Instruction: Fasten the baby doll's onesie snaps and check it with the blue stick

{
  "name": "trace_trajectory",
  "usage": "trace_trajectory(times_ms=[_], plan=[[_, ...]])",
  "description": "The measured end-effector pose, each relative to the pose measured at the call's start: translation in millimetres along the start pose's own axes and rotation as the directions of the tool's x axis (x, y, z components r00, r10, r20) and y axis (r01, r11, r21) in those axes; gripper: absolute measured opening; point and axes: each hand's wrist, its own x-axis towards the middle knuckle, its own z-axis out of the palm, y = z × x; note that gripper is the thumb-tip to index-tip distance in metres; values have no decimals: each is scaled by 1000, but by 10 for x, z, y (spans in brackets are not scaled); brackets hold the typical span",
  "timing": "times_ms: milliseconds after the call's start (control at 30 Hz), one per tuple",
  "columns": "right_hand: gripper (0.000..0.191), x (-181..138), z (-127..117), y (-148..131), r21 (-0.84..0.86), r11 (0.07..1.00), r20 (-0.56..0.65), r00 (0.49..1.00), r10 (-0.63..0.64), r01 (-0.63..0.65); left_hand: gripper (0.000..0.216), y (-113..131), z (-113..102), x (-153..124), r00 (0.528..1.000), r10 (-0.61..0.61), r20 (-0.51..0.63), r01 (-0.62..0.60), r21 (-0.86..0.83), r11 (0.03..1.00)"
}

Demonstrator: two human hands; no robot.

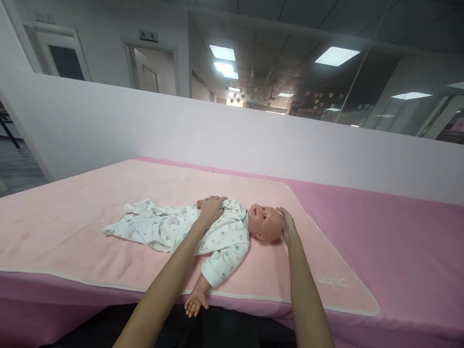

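Observation:
A baby doll (224, 232) in a white patterned outfit lies on its back, head to the right and legs to the left. My left hand (212, 209) rests on the doll's chest, its fingers laid over the cloth. Against the crown of the doll's bald head (266, 223), my right hand (287, 224) is cupped with the fingers extended; part of its palm side is hidden. One doll arm (197, 296) sticks out toward me past the near edge, and its other hand shows beside my left hand.
Under the doll is a peach mat (90, 193) with a pale border, spread over a pink-covered table (406, 251). A white partition (253, 140) stands along the back, with glass above it. The mat's near edge runs close to my body.

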Motion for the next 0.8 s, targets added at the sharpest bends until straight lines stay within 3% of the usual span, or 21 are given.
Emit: trace_trajectory(times_ms=[67, 167, 233, 300, 533, 700, 800], plan=[[32, 52, -14, 4, 12, 994, -109, 988, -108, 110, 46, -2, 3, 0, 1000, 4, -11, -4, 1, 1000], [34, 73, 6, 18, 13, 974, -15, 974, -224, 225, 46, -2, 6, -2, 1000, 6, -15, -6, 0, 1000], [37, 53, 30, 31, -5, 985, 128, 977, -170, 172, 46, -1, 6, -3, 1000, 5, -11, -5, 0, 1000], [39, 23, 48, 37, -21, 995, 197, 976, -93, 99, 46, 0, 6, -3, 1000, 4, -12, -4, 2, 1000], [30, -77, 83, -6, -12, 999, 200, 979, -40, 43, 46, -7, 19, 4, 1000, 5, -9, -5, 6, 1000], [37, -78, 88, 0, -43, 998, 252, 967, -30, 42, 46, -11, 21, 3, 1000, 12, -16, -11, 13, 1000], [37, -55, 82, 17, -31, 997, 221, 973, -67, 76, 45, -6, 12, 1, 1000, 4, 0, -4, 17, 1000]])
